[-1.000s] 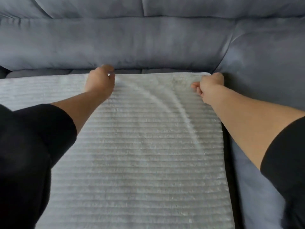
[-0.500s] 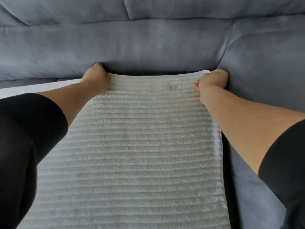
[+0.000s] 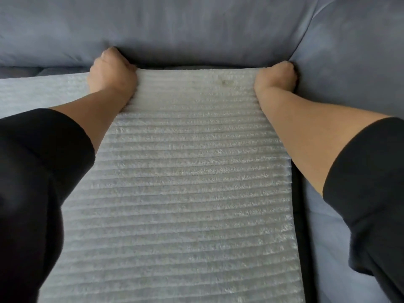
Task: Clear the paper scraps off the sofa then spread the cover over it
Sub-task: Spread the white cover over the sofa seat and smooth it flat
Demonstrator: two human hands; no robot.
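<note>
A pale grey ribbed cover (image 3: 185, 193) lies flat over the seat of the blue-grey sofa (image 3: 196, 29). My left hand (image 3: 111, 73) is fisted on the cover's far edge, left of centre, pressed against the foot of the backrest. My right hand (image 3: 276, 78) grips the cover's far right corner, jammed into the crease where backrest and side cushion (image 3: 349, 62) meet. Fingertips of both hands are hidden in the gap. No paper scraps show anywhere.
The sofa's backrest fills the top of the view. The side cushion rises at the right, with a dark gap (image 3: 298, 193) between it and the cover's right edge. Black sleeves cover both upper arms.
Both hands have pushed the cover's far edge back from the open seat into the crease under the backrest. The diagonal wrinkle in the cover has gone flat.
</note>
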